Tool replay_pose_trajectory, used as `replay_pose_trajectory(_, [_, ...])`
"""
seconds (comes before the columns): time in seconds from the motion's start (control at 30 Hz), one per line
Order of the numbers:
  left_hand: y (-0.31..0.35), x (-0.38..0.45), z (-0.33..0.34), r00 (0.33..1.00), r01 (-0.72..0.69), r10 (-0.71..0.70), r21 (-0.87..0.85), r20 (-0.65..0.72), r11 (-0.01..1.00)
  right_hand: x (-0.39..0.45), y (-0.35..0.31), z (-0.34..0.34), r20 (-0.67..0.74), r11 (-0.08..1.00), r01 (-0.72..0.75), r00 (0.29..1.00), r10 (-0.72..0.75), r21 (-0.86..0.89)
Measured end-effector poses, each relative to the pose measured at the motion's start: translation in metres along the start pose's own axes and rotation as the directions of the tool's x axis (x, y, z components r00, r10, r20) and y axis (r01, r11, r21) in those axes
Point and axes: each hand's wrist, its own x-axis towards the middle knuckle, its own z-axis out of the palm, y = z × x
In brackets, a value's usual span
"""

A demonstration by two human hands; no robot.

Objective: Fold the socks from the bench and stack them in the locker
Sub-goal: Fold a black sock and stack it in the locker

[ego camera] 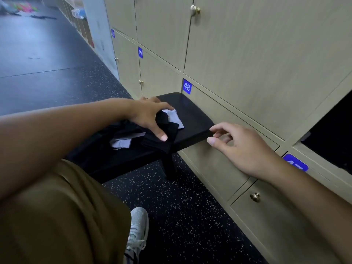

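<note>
Socks (152,134), black and pale grey, lie heaped on the black bench (192,115), the pile's long axis running 8 to 2 o'clock; single sock directions can't be told. Heap sits near the bench's 5 o'clock edge, bare seat at 1 o'clock. Left hand (150,115) spread, palm down on the heap, fingers curling around a black sock, thumb pressing. Right hand (240,147) half open, empty, fingertips at the bench corner. Open locker (331,134) at 3 o'clock, dark inside. Speckled floor (181,216) below.

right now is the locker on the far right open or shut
Open: the locker by the right hand shows a dark interior, while locker 48 shows a closed door.
</note>
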Motion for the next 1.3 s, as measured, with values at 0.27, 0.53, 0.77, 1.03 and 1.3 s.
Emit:
replay_pose_trajectory(0.27, [-0.023, 0.013, 0.022, 0.998, 0.065, -0.067, 0.279, -0.003, 0.958, 0.019, 0.003, 0.038, 0.185, 0.963, -0.187, 0.971, 0.152, 0.195])
replay_pose_trajectory(0.53, [-0.043, 0.017, 0.019, 0.993, 0.105, -0.101, 0.079, -0.057, 0.991, 0.040, -0.018, 0.077, 0.396, 0.802, -0.361, 0.902, 0.171, 0.475])
replay_pose_trajectory(0.77, [-0.044, 0.022, 0.018, 0.992, 0.110, -0.103, 0.084, -0.079, 0.990, 0.052, -0.032, 0.098, 0.366, 0.676, -0.426, 0.899, 0.241, 0.601])
replay_pose_trajectory(1.03, [-0.051, 0.022, 0.018, 0.984, 0.071, -0.090, -0.126, -0.152, 0.989, 0.056, -0.038, 0.108, 0.391, 0.461, -0.483, 0.875, 0.285, 0.744])
replay_pose_trajectory(1.3, [-0.052, 0.015, 0.009, 0.923, -0.064, -0.086, -0.371, -0.375, 0.927, 0.067, -0.047, 0.122, 0.130, 0.612, -0.287, 0.949, 0.289, 0.737])
